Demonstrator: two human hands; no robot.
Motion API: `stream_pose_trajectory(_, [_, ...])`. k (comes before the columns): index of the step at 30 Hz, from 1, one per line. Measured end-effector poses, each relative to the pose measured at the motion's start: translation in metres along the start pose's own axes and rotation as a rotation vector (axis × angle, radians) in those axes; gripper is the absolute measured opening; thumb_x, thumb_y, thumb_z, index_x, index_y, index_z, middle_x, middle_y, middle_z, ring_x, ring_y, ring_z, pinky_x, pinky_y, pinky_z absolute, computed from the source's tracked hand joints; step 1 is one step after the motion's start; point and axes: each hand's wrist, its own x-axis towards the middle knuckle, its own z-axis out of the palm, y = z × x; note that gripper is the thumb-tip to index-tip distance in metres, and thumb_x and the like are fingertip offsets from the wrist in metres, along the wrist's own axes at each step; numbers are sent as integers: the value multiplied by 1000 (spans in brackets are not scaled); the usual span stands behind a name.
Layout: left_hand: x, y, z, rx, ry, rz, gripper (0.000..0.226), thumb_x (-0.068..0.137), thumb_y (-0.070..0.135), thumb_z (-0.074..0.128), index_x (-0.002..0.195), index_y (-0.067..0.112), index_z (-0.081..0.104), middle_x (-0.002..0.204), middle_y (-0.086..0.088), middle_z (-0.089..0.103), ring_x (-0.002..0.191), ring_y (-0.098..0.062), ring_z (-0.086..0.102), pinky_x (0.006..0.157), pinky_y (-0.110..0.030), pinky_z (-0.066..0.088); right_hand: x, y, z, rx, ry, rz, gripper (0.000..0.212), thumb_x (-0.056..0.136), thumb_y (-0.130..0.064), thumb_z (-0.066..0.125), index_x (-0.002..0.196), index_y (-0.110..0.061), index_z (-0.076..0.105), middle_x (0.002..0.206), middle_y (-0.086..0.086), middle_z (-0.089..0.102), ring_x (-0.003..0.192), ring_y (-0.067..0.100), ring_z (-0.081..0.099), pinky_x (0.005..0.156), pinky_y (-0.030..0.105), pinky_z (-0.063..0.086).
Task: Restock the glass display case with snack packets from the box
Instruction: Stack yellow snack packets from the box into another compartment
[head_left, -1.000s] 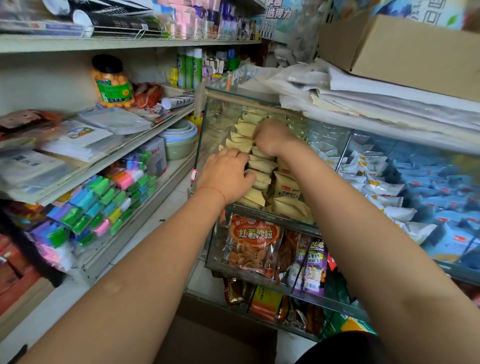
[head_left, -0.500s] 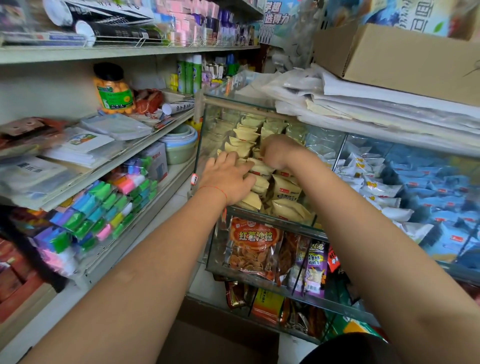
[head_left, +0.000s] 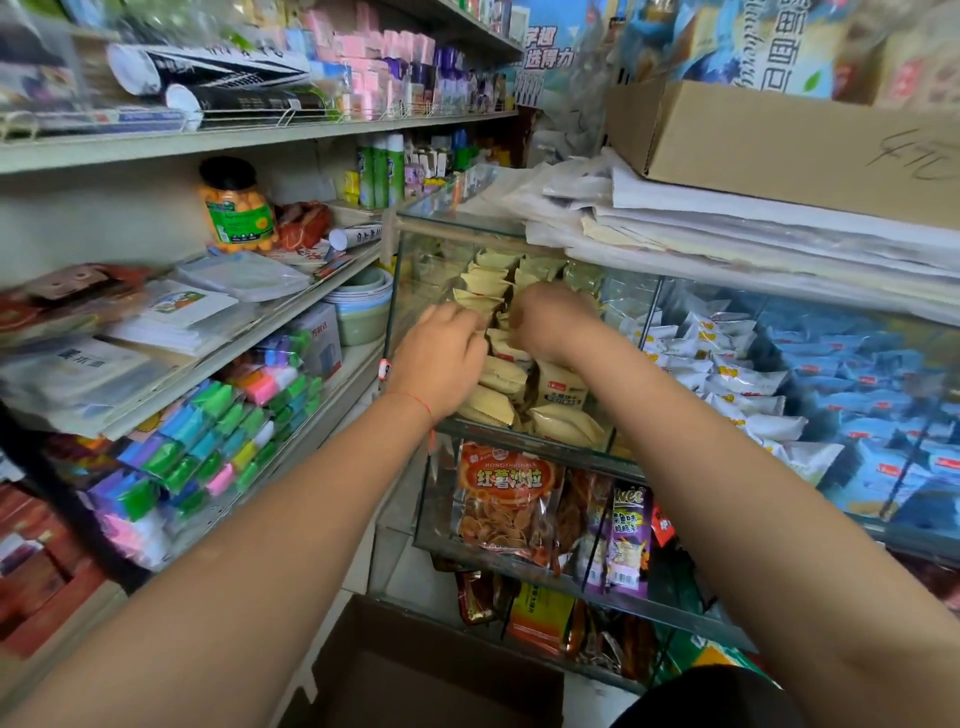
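Note:
Beige snack packets (head_left: 563, 423) stand in rows in the top left compartment of the glass display case (head_left: 524, 446). Both my hands reach into that compartment from the front. My left hand (head_left: 441, 358) lies over the left row, its fingers curled down onto the top of a packet (head_left: 480, 304). My right hand (head_left: 553, 325) is just to its right and a little deeper, its fingers curled in among the packets and mostly hidden behind the knuckles. The brown cardboard box (head_left: 415, 680) stands open on the floor below my arms.
White and blue packets (head_left: 748, 382) fill the compartments to the right. Orange chip bags (head_left: 506, 501) sit on the case's lower shelf. Stacked papers (head_left: 727, 223) and a carton (head_left: 779, 140) lie on the case top. Metal shelves (head_left: 249, 332) with stationery run along the left.
My left hand has moved from the front of the row deeper into the case. The two hands now sit closer together, almost touching. The view has tilted slightly down.

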Motion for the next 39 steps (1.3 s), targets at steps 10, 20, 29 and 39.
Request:
stream_pose_trajectory(10, [-20, 9, -42, 331, -372, -49, 29, 85, 16, 50, 103, 17, 73, 108, -12, 67, 99, -30, 61, 75, -31, 48, -57, -16, 0, 52, -220, -307, 54, 76, -47, 75, 124, -24, 62, 113, 1, 55, 104, 22, 52, 84, 31, 49])
stream_pose_trajectory(20, [-16, 13, -46, 228, -410, -144, 32, 91, 12, 46, 118, 16, 64, 127, -9, 60, 115, -28, 55, 94, -35, 46, -65, 1, -11, 284, -196, -250, 35, 86, -27, 66, 120, -22, 67, 124, 0, 61, 114, 20, 55, 87, 23, 41])
stream_pose_trajectory(29, [0, 19, -10, 321, -502, -120, 48, 97, 43, 41, 144, 34, 40, 146, -11, 39, 136, -34, 32, 111, -44, 30, -70, 1, -14, -172, -309, -155, 25, 90, -15, 53, 65, -12, 49, 70, 1, 48, 58, 14, 46, 46, 24, 37])
stream_pose_trajectory(39, [-5, 25, -9, 365, -563, -163, 50, 92, 66, 38, 140, 50, 34, 147, -7, 32, 139, -32, 23, 108, -49, 25, -80, -1, -37, -199, -516, -181, 28, 94, -23, 57, 116, -6, 54, 81, 3, 51, 62, 14, 48, 58, 25, 45])
